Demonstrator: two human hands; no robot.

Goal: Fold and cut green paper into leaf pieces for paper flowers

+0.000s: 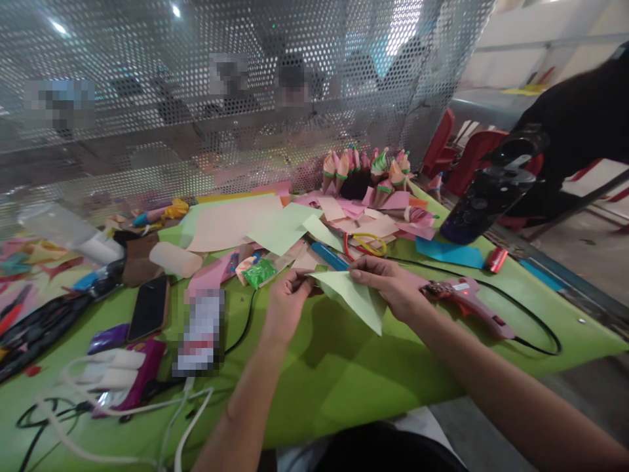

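A pale green sheet of paper [356, 295] is held up between my two hands over the green table. My left hand [291, 298] pinches its left corner between thumb and fingers. Along the upper right edge, my right hand [386, 285] grips the same sheet with the thumb on top. The paper is bent, and one corner points down toward the table. Just beyond it lie scissors with red and yellow handles [371, 244] and a blue tool or pen-like stick [329, 255]. A pink glue gun [469, 305] rests to the right of my right hand.
Paper ice-cream cones [386, 170] cluster at the back by a perforated metal screen [246, 131]. A dark bottle [486, 196] stands at right. Left are a phone [149, 308], a purple power strip [140, 373] and white cables. A person in black [584, 111] is at far right.
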